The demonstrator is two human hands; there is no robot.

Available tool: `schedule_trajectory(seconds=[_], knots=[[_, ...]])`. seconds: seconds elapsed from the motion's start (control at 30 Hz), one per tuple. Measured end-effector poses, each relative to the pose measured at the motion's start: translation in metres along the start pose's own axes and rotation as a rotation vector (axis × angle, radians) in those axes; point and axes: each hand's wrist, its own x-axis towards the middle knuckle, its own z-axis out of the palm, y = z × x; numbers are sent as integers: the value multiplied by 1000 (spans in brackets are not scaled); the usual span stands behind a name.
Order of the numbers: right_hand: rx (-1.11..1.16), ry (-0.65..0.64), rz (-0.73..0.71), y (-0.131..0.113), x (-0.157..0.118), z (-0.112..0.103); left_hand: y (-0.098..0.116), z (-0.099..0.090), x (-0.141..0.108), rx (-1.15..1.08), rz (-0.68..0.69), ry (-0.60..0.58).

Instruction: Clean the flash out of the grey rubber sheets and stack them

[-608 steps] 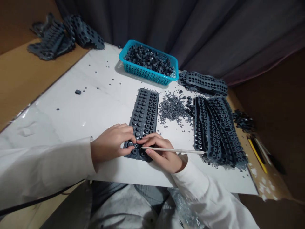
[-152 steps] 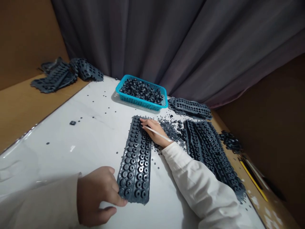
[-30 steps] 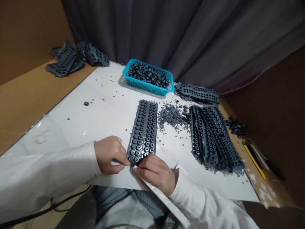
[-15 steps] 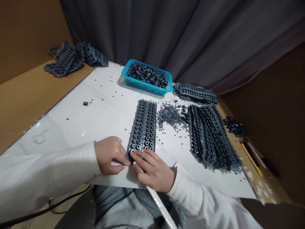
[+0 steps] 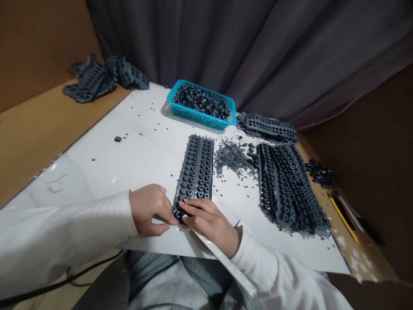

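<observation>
While the left hand (image 5: 151, 211) touches its near corner, grip together, a studded, dark-grey rubbery sheet (image 5: 195, 165) lies in front of the teal perforated plastic basket (image 5: 198, 118); the right hand (image 5: 211, 224) clamps a long white stick (image 5: 226, 261).

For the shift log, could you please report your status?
Left hand at near corner of studded sheet. Right hand over near end, holding white stick. Discs scattered alongside.

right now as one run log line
left hand: at studded sheet near corner | right hand: on sheet, holding white stick | teal basket: dark pieces inside
</observation>
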Motion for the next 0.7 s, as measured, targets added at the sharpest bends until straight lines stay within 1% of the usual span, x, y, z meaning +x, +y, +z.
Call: schedule_trajectory(seconds=[0.2,0.4,0.57,0.7], knots=[[-16,-4,-1,1,-1,1,-1,1,-1,3,-1,-1],[-34,-4,-2,2,1,-1,-1,3,-2,12,-3,23],[-107,0,-46,6,1,3,-1,4,-2,-11,-3,31],[-116,-12,-43,8,-1,5,-1,4,-1,-27,-7,39]])
